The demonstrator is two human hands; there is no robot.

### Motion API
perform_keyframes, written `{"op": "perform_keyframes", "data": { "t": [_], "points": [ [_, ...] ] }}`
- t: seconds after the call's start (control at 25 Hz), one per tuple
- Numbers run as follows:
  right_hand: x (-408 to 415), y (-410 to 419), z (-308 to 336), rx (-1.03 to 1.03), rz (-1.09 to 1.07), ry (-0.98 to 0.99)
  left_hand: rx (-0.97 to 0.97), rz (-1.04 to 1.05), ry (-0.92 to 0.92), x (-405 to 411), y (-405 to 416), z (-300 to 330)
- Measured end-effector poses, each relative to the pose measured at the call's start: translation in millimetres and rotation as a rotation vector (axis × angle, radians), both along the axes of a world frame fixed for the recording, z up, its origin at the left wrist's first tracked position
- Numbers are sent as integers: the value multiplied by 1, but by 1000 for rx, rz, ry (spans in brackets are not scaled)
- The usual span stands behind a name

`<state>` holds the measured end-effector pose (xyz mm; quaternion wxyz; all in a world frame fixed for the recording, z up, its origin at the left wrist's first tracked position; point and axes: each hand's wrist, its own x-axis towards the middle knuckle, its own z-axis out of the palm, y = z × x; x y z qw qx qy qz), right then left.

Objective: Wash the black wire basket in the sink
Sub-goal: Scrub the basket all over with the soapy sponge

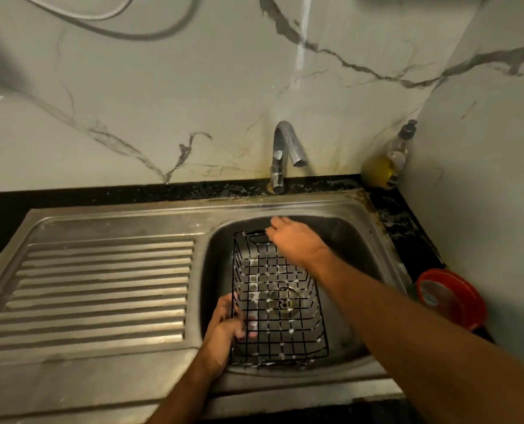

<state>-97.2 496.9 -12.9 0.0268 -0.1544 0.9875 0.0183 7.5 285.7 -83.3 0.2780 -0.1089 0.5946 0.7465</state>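
The black wire basket stands in the steel sink, flecked with white soap foam. My left hand grips its near left rim, fingers curled through the wires. My right hand reaches over the far end and touches the far rim by the handle slot; its fingertips are partly hidden, so I cannot tell whether they curl round the wire. The drain shows through the basket's bottom. No water runs from the faucet.
A ribbed steel drainboard lies left of the basin. A soap pump bottle with yellow liquid stands in the back right corner. A red tub sits on the black counter at the right. Marble walls rise behind and to the right.
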Motion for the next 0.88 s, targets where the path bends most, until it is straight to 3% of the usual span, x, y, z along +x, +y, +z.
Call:
{"op": "perform_keyframes", "data": {
  "t": [0.08,0.2,0.28,0.4,0.48,0.6,0.72,0.88],
  "points": [
    [0,8,-12,-33,-137,1,-13,-7,-1,0,0,-3],
    [5,-13,-27,-321,-415,75,-63,-63,19,-1,1,-7],
    [5,-45,-38,-687,-602,111,-82,-69,29,1,1,-8],
    [-1,-90,-41,-1424,-1015,139,-79,-61,36,1,-1,-7],
    [-5,-100,-41,-1697,-1158,5,-85,-67,49,0,-2,-10],
    [0,-89,-47,-1502,-1064,-262,-86,-67,52,2,-3,-10],
    [0,-68,-43,-1302,-998,-366,-80,-87,91,3,-1,-8],
    [4,-67,-30,-1655,-971,-277,-96,-85,148,4,-3,-14]
  ]
}}
